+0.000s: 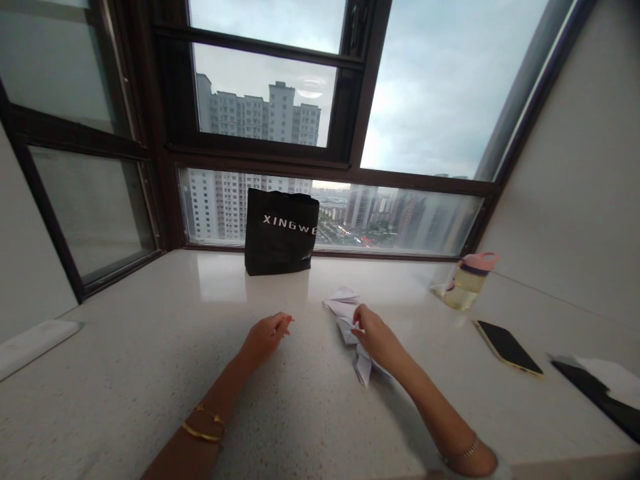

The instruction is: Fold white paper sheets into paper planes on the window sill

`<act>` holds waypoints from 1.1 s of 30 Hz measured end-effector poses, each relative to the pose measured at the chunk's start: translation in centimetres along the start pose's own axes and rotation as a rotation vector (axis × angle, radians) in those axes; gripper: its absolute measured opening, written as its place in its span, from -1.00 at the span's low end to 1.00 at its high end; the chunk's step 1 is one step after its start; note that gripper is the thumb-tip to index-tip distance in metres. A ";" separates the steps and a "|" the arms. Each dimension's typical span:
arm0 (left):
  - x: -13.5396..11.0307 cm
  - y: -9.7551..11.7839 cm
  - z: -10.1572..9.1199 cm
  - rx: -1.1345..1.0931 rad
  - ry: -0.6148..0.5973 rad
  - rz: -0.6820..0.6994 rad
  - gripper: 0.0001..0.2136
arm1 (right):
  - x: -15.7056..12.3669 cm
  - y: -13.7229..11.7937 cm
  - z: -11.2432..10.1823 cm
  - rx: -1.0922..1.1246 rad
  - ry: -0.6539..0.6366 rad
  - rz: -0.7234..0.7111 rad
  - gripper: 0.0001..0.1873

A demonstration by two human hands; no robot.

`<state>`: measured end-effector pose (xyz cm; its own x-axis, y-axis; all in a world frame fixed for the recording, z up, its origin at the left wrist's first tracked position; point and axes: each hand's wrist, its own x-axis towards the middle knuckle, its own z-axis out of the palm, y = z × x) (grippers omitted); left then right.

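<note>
Pieces of folded white paper point(343, 310) lie in a loose row on the pale speckled countertop point(300, 413), right of the middle. My right hand point(377, 337) is over them, its thumb and index finger curled on a fold of the paper; part of the paper is hidden behind the hand. To the left, my left hand point(265, 339) hovers at or just above the counter, apart from the paper. Its fingers are curled together, and nothing shows in them. A gold bracelet is on the left wrist, a thin one on the right.
A black bag point(280, 233) with white letters stands by the window. To the right are a bottle point(467, 285) with a pink lid, a phone point(507, 347), and a dark flat object point(590, 390) with white tissue point(613, 377) on it. A white bar point(37, 343) lies at left.
</note>
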<state>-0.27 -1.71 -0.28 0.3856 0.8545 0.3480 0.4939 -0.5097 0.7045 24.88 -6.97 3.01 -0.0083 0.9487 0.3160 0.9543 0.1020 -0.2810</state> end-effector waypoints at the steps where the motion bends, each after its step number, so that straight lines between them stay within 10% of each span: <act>1: 0.0 0.0 -0.1 0.015 0.015 0.000 -0.68 | 0.2 -1.3 0.7 0.034 -0.043 -0.058 -0.81; 7: 0.5 -1.5 0.4 0.106 0.113 0.019 -0.70 | 1.9 -8.3 7.2 0.114 -0.282 -0.356 -0.26; 12: 1.3 -4.5 0.9 0.339 0.170 -0.177 -0.66 | 3.3 -10.5 10.5 0.094 -0.357 -0.372 -0.26; 33: 0.5 -4.7 1.1 0.540 -0.108 -0.151 -0.61 | 2.5 -10.4 10.4 0.137 -0.306 -0.374 -0.34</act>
<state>-1.57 1.06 -4.08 0.3431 0.9214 0.1824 0.8672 -0.3854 0.3154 11.79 -2.55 -2.75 -0.4489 0.8820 0.1434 0.8216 0.4705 -0.3219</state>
